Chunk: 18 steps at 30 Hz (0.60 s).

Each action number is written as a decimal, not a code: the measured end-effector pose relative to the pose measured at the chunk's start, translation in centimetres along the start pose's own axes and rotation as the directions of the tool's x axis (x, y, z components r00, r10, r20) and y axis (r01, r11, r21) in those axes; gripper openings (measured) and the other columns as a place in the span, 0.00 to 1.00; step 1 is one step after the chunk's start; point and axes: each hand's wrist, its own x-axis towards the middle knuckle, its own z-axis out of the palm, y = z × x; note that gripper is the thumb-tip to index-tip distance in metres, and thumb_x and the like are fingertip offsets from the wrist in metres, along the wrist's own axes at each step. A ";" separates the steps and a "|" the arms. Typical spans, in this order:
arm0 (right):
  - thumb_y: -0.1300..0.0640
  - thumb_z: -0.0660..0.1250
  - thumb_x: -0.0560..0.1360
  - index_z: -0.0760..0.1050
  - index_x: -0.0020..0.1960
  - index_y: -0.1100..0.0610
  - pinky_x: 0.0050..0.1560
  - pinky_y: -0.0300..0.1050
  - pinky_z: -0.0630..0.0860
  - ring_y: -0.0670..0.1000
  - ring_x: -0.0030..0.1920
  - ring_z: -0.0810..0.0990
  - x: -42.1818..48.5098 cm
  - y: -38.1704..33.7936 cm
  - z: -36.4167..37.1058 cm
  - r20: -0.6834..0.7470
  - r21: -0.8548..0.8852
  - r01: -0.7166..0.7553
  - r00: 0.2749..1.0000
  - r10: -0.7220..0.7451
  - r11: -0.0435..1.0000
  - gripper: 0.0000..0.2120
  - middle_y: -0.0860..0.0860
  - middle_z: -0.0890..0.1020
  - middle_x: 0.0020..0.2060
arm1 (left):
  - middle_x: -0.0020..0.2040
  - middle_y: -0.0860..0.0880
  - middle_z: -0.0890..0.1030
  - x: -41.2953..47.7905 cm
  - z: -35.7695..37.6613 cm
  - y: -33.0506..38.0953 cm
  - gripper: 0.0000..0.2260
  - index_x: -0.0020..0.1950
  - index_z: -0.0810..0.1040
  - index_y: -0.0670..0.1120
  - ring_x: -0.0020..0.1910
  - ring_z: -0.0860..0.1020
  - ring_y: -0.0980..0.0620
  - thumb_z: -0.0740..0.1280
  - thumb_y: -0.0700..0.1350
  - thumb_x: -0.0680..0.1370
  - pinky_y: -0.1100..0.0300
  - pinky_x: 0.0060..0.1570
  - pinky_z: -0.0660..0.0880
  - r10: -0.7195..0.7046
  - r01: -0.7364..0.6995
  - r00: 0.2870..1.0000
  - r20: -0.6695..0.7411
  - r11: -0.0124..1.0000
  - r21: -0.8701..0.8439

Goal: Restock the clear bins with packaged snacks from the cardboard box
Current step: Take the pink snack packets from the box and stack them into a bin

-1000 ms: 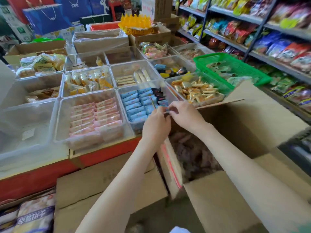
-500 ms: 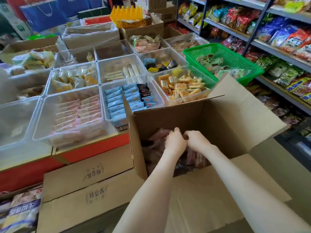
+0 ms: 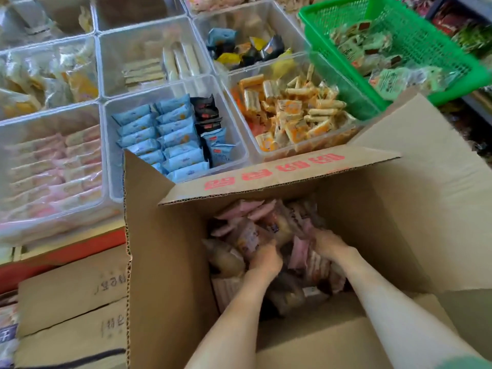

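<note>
cardboard box (image 3: 170, 249): snack packets (image 3: 253, 210) | left hand (image 3: 265, 258), right hand (image 3: 326, 245) buried; grip unclear

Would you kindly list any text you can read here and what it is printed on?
Nothing reads clearly.
On the cardboard box flap: large red characters, upside down, blurred.
On the stacked cartons: dark characters, blurred.
On the blue snack wrappers in the clear bin: print too small.
</note>
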 end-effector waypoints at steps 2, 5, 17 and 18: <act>0.56 0.53 0.80 0.67 0.68 0.54 0.63 0.50 0.71 0.58 0.65 0.73 1.1 0.1 0.5 0.002 -0.087 0.000 1.000 0.001 0.996 0.18 0.57 0.74 0.65 | 0.63 0.41 0.75 0.5 0.5 0.2 0.15 0.67 0.71 0.43 0.63 0.73 0.42 0.57 0.42 0.81 0.54 0.62 0.68 -0.009 0.009 0.999 0.034 1.000 -0.009; 0.57 0.56 0.77 0.74 0.61 0.52 0.59 0.52 0.74 0.59 0.59 0.75 2.2 0.7 1.4 -0.032 -0.162 0.037 0.999 -0.043 0.986 0.15 0.57 0.77 0.60 | 0.64 0.41 0.75 1.2 1.1 0.2 0.14 0.65 0.72 0.43 0.63 0.73 0.43 0.57 0.42 0.81 0.56 0.62 0.68 -0.003 0.006 0.999 0.045 0.999 -0.054; 0.59 0.58 0.80 0.71 0.46 0.53 0.41 0.42 0.65 0.51 0.43 0.75 -7.8 -1.8 -5.3 -0.520 0.438 0.326 0.852 -0.059 0.838 0.06 0.52 0.78 0.41 | 0.65 0.46 0.72 -3.7 -0.9 2.5 0.24 0.69 0.67 0.47 0.64 0.71 0.45 0.60 0.59 0.79 0.55 0.59 0.69 0.273 -0.270 0.962 -0.008 0.944 -0.192; 0.59 0.58 0.80 0.73 0.47 0.54 0.40 0.40 0.64 0.50 0.43 0.75 -9.4 -2.3 -5.7 -0.589 0.465 0.367 0.808 -0.028 0.805 0.06 0.51 0.78 0.41 | 0.64 0.46 0.73 -4.8 -1.3 2.6 0.24 0.68 0.67 0.46 0.63 0.72 0.46 0.61 0.60 0.78 0.57 0.58 0.69 0.304 -0.307 0.951 -0.045 0.931 -0.198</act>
